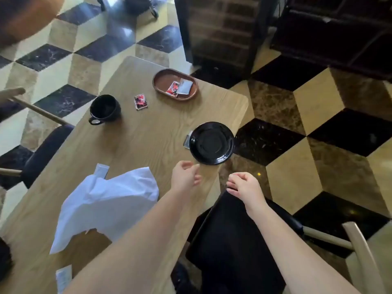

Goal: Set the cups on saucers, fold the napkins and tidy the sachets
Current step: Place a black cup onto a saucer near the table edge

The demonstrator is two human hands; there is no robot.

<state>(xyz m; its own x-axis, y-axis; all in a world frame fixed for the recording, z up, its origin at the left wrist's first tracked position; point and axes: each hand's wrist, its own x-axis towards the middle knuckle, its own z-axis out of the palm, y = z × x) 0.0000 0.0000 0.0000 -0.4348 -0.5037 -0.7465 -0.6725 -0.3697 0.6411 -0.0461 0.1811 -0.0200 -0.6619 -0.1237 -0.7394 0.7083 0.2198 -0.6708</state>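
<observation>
the black saucer (212, 143) was seen at the table's (148, 136) right edge, partly over a grey sachet (187, 142). the cup (105, 109) stood upright and empty, handle toward the near left. the oval tray (161, 81) held a red sachet (172, 88) and a grey one. both the left hand (185, 175) and the right hand (244, 186) were loosely curled, nothing held.

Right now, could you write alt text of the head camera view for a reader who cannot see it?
Two bare hands, left hand and right hand, hover empty near a black saucer at the edge of a wooden table. Farther off stand a black cup, a red sachet and a wooden tray with sachets; a crumpled white napkin lies nearer.
</observation>
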